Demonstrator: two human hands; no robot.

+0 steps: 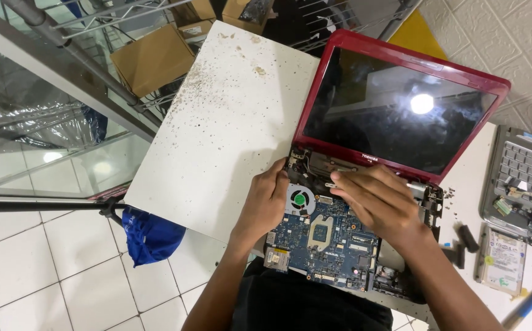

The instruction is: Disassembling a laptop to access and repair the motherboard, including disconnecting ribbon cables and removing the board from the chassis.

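- Left hand (265, 205): fingers curled, resting on the left edge of the opened red laptop (401, 79), beside the cooling fan (300, 199).
- Right hand (379, 199): flat over the blue motherboard (330, 242), fingertips apparently pinching a small part near the hinge.

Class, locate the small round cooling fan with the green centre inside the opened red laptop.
In the head view, the round cooling fan with the green centre sits at the upper left of the blue circuit board, beside the left hand, below the red laptop screen.

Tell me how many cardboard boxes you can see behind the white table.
3. One large cardboard box sits left, under the metal rack. A second is at top centre, beside it. A third is partly cut off by the top edge; more may be hidden.
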